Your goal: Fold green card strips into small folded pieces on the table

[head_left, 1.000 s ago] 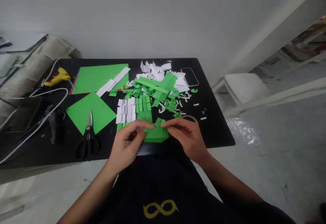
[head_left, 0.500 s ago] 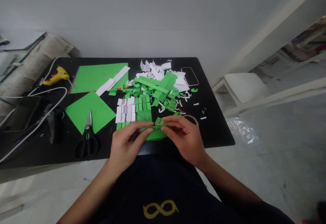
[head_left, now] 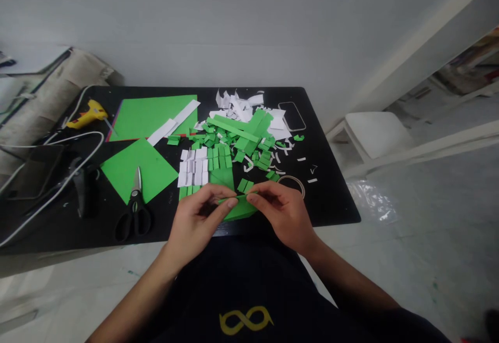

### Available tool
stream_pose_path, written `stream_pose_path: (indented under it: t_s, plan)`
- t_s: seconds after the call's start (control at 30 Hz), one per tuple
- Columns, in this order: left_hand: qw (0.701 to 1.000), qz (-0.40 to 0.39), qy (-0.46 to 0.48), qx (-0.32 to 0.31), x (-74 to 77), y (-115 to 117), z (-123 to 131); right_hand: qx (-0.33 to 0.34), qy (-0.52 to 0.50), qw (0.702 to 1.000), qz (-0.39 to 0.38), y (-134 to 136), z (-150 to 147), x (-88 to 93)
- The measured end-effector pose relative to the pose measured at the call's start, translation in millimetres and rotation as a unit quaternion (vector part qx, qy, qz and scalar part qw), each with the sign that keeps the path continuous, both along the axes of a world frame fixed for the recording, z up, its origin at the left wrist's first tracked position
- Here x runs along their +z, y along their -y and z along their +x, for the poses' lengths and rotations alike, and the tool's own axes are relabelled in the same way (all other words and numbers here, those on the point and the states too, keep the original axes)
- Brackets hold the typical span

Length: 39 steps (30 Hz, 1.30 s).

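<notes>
Both hands meet at the near edge of a black table [head_left: 331, 202]. My left hand [head_left: 198, 221] and my right hand [head_left: 283, 213] each pinch one end of a folded green paper piece [head_left: 242, 205], fingers closed on it. Just beyond the fingers lie rows of small green and white paper rectangles [head_left: 206, 166] and a heap of green strips and white scraps [head_left: 241, 127].
Black-handled scissors [head_left: 134, 210] lie on a green square sheet [head_left: 138, 169] to the left. A larger green sheet [head_left: 154, 117], a yellow glue gun [head_left: 88, 114] and white cables [head_left: 58, 171] sit far left. A phone [head_left: 296, 117] and a tape ring [head_left: 294, 182] lie right. A white stool [head_left: 374, 132] stands beside the table.
The green piece was flat under my fingers a second ago. It is now folded over into a narrower shape, and both hands have closed in slightly on it.
</notes>
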<state>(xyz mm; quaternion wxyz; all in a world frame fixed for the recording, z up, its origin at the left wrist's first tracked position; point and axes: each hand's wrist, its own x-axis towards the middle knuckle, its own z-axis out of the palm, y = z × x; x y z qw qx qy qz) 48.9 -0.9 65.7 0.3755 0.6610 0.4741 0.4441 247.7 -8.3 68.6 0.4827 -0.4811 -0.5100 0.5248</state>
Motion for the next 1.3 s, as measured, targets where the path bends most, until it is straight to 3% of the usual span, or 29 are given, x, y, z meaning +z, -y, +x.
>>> stream_pose_path:
  t_s: [0.47,0.7,0.9,1.3]
  plan:
    - [0.998,-0.039,0.018,0.037,-5.5,1.2,0.4,-0.012,0.02,0.999,0.025,1.1,-0.3,0.0]
    - [1.0,0.001,-0.022,0.02,2.9,-1.1,5.2,-0.009,0.023,1.0,0.015,0.8,-3.3,-5.2]
    - [0.998,0.037,-0.032,0.049,-3.0,0.1,6.7,0.013,0.022,1.0,-0.016,-0.8,-4.0,-5.8]
    - [0.999,0.013,-0.027,0.031,-3.2,0.5,6.1,0.032,0.037,0.999,0.007,-1.7,-1.8,-5.4]
